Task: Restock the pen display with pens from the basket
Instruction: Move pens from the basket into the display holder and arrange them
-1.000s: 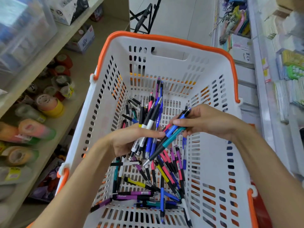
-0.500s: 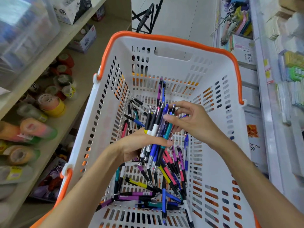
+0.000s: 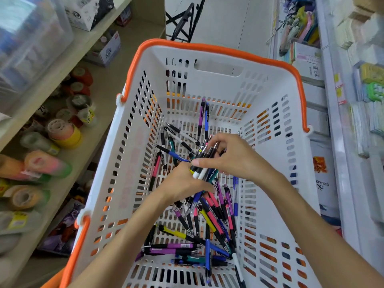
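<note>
Both hands worked inside the white basket (image 3: 209,57), over the middle of its floor. The left hand (image 3: 182,181) was curled around the lower part of a bundle of pens (image 3: 204,163), and the right hand (image 3: 232,157) closed over the bundle's upper part from the right, thumb laid across the barrels and fingers wrapped over the clicker ends. The bundle stood nearly upright, tilted slightly, its long axis running from the left hand's grip up toward the basket's far wall, tips pointing down toward the near wall. Beneath and just in front of the hands, toward the near edge of the basket floor, lay the loose pens (image 3: 209,223), crossed at many angles in pink, purple, blue, yellow and teal; a few more lay toward the far wall, just beyond the left hand. The loose pile sat closer to the left hand's wrist, yet that hand was fully occupied, so the right hand seemed the one free to let go and reach down for another pen. The pen display was not clearly in view; shelving with stationery (image 3: 365,96) ran along the basket's right side, and rolls of tape (image 3: 62,132) sat on the shelf at left.
</note>
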Demonstrator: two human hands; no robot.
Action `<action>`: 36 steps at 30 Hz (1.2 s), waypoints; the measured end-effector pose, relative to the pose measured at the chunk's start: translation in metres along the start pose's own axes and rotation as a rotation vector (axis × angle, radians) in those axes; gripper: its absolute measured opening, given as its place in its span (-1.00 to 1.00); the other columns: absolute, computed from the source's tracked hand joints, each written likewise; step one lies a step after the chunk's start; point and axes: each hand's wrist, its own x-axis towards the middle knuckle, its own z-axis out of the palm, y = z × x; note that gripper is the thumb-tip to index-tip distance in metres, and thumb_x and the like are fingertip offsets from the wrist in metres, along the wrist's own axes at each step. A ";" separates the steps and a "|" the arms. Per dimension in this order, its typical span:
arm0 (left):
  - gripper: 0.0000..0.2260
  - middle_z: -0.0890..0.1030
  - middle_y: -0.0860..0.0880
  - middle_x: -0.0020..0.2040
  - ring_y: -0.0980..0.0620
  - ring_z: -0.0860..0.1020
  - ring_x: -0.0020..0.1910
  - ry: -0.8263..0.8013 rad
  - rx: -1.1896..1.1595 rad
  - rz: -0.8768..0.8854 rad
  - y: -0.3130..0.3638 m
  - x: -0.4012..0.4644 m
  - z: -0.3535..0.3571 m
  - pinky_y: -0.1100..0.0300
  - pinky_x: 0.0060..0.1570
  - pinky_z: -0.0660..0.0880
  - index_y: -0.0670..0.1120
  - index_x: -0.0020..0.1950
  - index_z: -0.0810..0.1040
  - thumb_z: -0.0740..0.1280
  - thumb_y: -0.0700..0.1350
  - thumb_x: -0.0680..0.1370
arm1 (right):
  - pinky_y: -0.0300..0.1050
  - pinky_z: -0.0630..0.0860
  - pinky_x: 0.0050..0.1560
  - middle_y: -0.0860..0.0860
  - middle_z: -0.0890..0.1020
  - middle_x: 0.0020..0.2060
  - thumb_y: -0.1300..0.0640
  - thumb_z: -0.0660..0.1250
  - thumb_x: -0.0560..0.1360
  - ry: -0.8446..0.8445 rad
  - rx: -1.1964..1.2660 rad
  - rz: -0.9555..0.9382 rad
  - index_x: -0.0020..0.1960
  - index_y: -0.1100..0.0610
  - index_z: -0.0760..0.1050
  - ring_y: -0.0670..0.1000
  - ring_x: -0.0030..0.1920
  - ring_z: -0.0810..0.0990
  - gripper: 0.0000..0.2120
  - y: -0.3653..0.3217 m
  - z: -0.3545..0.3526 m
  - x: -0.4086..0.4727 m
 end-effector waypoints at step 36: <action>-0.80 0.68 -0.08 0.09 0.05 0.66 0.01 0.117 -1.074 0.045 0.003 0.008 0.002 0.24 -0.20 0.59 -0.19 0.13 0.52 0.33 -0.18 0.53 | -0.26 0.60 -0.17 -0.06 0.66 -0.24 0.29 0.48 0.39 0.847 0.415 -0.314 -0.09 0.17 0.60 -0.12 -0.21 0.67 -0.87 0.014 -0.005 -0.019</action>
